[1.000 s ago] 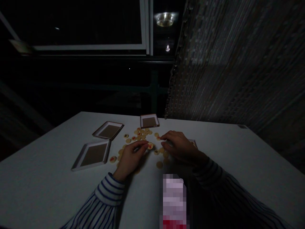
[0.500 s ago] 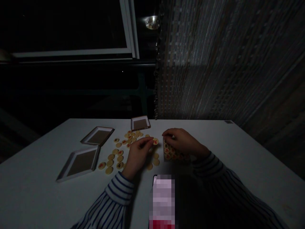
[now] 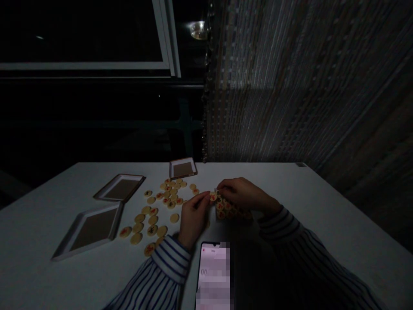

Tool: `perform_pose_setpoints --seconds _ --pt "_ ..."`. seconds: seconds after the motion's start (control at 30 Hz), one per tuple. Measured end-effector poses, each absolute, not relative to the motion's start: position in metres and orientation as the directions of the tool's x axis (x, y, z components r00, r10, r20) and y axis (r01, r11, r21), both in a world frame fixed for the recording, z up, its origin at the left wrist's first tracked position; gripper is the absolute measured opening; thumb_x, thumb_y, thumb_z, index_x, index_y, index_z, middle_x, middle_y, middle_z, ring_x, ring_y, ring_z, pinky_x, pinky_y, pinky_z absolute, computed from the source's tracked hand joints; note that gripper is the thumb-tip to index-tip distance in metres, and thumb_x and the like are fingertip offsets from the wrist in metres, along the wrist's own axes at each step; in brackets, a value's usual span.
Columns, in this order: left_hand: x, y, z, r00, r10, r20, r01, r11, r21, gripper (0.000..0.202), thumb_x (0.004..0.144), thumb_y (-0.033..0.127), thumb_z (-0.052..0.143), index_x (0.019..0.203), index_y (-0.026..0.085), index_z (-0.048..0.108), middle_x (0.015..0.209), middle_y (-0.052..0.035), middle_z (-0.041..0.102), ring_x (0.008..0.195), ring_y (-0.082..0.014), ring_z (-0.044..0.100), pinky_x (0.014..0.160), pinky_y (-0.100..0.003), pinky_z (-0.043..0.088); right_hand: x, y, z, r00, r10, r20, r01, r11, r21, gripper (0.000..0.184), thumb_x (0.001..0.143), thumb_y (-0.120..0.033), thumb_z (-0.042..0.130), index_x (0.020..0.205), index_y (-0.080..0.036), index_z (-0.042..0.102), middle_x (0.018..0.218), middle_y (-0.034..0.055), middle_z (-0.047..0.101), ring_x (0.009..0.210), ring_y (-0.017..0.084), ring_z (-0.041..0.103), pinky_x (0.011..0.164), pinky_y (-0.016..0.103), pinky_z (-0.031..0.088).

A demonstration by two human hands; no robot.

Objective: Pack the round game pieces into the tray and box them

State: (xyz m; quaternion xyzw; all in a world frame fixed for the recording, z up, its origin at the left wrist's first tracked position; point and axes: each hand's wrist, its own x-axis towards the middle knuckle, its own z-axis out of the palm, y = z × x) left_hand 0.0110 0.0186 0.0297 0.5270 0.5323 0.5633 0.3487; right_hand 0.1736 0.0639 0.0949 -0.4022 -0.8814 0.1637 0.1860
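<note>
Head view: left hand (image 3: 194, 217) pinches a xiangqi piece (image 3: 213, 196) by the box (image 3: 217, 214), which already holds many; right hand's (image 3: 248, 196) grip I cannot tell; loose pieces (image 3: 174, 218) remain toward the counter's (image 3: 290, 193) left edge.

My left forearm is covered by a long left sleeve (image 3: 146, 284) of pale, whitish fabric with narrow dark blue stripes (image 3: 161, 282) running lengthwise, and it terminates in a fitted left cuff (image 3: 171, 260) on which the striping turns to encircle the wrist, the cloth standing fuller behind the seam. My right sleeve (image 3: 322, 260) and right cuff (image 3: 279, 228) carry the same striped pattern, although deep shadow renders them greyer and obscures the lower part. Beyond each cuff, my left hand (image 3: 193, 217) and right hand (image 3: 247, 196) are bare.
</note>
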Motion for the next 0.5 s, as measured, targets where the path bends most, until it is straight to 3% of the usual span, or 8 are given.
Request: perform_pose_setpoints --seconds 0.33,0.5 --pt "0.015 0.017 0.030 -0.171 0.965 0.200 0.126 -0.180 0.976 0.022 0.074 0.030 0.055 0.086 0.016 0.066 0.085 -0.0042 0.069 0.081 -0.0169 0.063 0.077 -0.028 0.047 0.169 0.064 0.085 -0.602 0.793 0.092 0.555 0.498 -0.666 0.020 0.076 -0.026 0.052 0.090 -0.017 0.062 0.076 0.0014 0.066 0.068 0.012 0.060 0.061 0.022 0.044" --pt "0.017 0.014 0.032 -0.170 0.968 0.185 0.117 -0.166 0.979 0.020 0.073 0.029 0.056 0.085 0.016 0.066 0.084 -0.0039 0.070 0.080 -0.0165 0.063 0.075 -0.027 0.048 0.169 0.064 0.081 -0.583 0.810 0.071 0.537 0.449 -0.714 0.019 0.075 -0.025 0.053 0.090 -0.016 0.062 0.077 0.0019 0.067 0.069 0.013 0.061 0.061 0.022 0.045"
